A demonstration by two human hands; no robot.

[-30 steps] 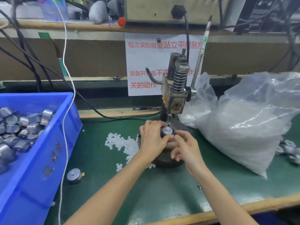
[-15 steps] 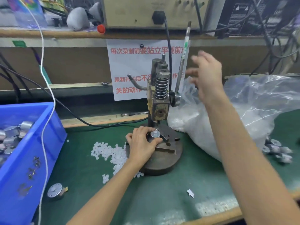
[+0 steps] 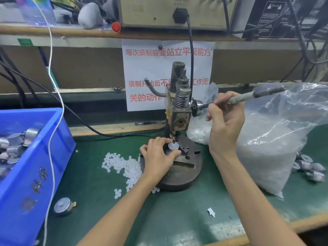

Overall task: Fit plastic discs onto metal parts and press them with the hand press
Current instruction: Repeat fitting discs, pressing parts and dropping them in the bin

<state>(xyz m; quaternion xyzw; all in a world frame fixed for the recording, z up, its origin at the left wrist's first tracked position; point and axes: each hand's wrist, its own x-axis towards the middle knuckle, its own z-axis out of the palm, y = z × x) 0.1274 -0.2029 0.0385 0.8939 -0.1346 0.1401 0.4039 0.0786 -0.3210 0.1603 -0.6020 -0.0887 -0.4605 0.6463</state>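
Note:
The hand press [image 3: 179,110] stands on a round dark base [image 3: 182,176] at the middle of the green bench. Under its ram sits a small round metal part [image 3: 173,146] with a pale disc on top. My left hand [image 3: 158,157] grips this part from the left, fingers and thumb curled round it. My right hand [image 3: 224,119] grips the press lever [image 3: 252,95], which is pulled down to the right, nearly level. The ram tip touches the top of the part.
Loose white plastic discs [image 3: 124,166] lie left of the base. A blue bin [image 3: 26,166] of metal parts stands at far left; one metal part [image 3: 63,206] lies before it. A clear bag of discs [image 3: 276,139] fills the right, with several metal parts [image 3: 308,167] beside it.
My right hand left the part, rose to the upright lever, took hold of it and swung it down to the right. The ram came down onto the part. My left hand stayed on the part.

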